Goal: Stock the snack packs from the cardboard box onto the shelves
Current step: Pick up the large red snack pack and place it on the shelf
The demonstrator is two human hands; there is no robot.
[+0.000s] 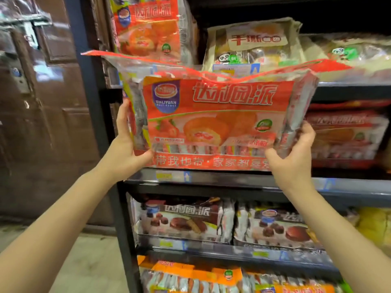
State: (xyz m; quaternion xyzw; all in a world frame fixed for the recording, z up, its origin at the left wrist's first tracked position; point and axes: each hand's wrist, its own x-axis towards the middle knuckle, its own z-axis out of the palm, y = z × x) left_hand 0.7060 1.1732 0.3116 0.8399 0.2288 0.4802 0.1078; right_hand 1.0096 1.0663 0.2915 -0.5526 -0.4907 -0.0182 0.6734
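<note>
A large red snack pack [215, 121] with a cake picture is held upright in front of the middle shelf [232, 180]. My left hand [127, 144] grips its lower left side. My right hand [294, 151] grips its lower right corner. The pack's bottom edge hovers just above the shelf's front rail. A matching red pack [347, 132] stands on the same shelf to the right. The cardboard box is out of view.
Another red pack [150, 26] and pale bread bags [254, 43] fill the upper shelf. Brown chocolate-pie packs [182, 218] sit one shelf down, orange packs [190, 275] below those. A dark shelf post [93, 102] and a brown door [42, 102] stand at left.
</note>
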